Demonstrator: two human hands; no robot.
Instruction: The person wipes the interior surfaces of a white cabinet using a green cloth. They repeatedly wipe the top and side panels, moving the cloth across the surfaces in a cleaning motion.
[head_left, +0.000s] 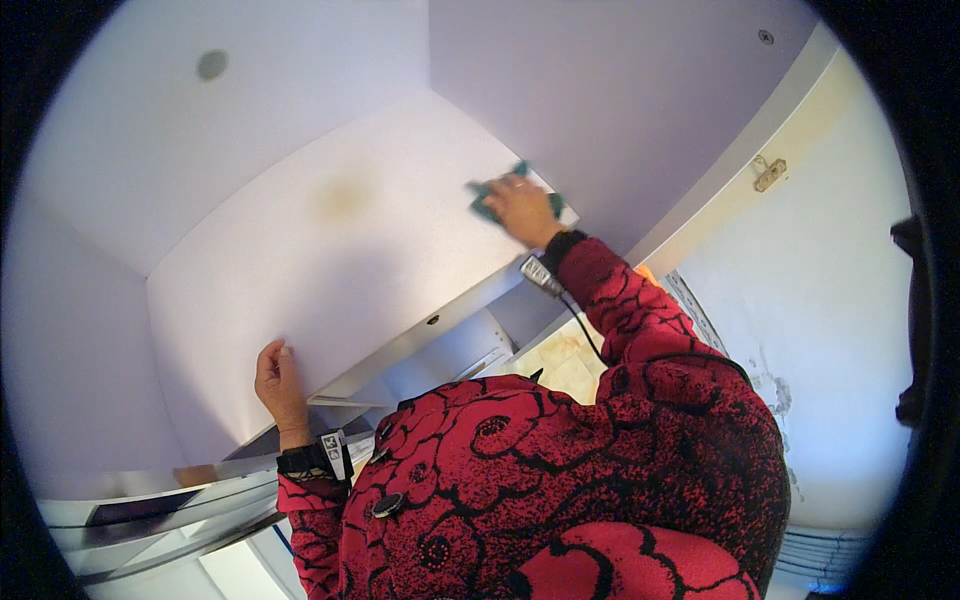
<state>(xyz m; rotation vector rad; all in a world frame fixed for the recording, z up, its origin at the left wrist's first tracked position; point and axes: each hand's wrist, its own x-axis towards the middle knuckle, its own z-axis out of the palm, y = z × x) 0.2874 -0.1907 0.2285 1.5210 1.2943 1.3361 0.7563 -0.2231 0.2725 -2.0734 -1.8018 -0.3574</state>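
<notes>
My right hand presses a dark green cloth flat on a white shelf board, at its right end beside the side panel. The hand is slightly blurred, and part of the cloth is hidden under it. Over the left part of the board's front edge, my left hand has its fingers curled and the thumb up. Nothing shows in it, but whether its fingers touch the board I cannot tell. Both wrists wear dark bands with small devices.
A side panel rises on the right and another on the left. Below the front edge lies an open compartment. A cable runs from the right wrist device. At the right, a small fitting is fixed to the wall.
</notes>
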